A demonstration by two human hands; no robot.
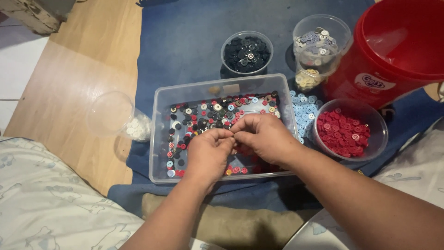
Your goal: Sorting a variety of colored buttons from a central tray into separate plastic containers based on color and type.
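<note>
I judge sorting in progress: my left hand (210,150) and right hand (263,136) meet fingertip to fingertip, pinching something small, over the clear tray (159,139) of mixed buttons (203,118) on the blue mat (185,51). Next: drop it into the matching colour tub.

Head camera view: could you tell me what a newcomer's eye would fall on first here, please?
First, the two hands, left hand and right hand, meeting fingertip to fingertip over a clear plastic tray of mixed red, black and pale buttons at the centre. Next, the big red bucket at the upper right. Just below it sits a clear tub of red buttons, and a tub of black buttons stands beyond the tray.
</note>
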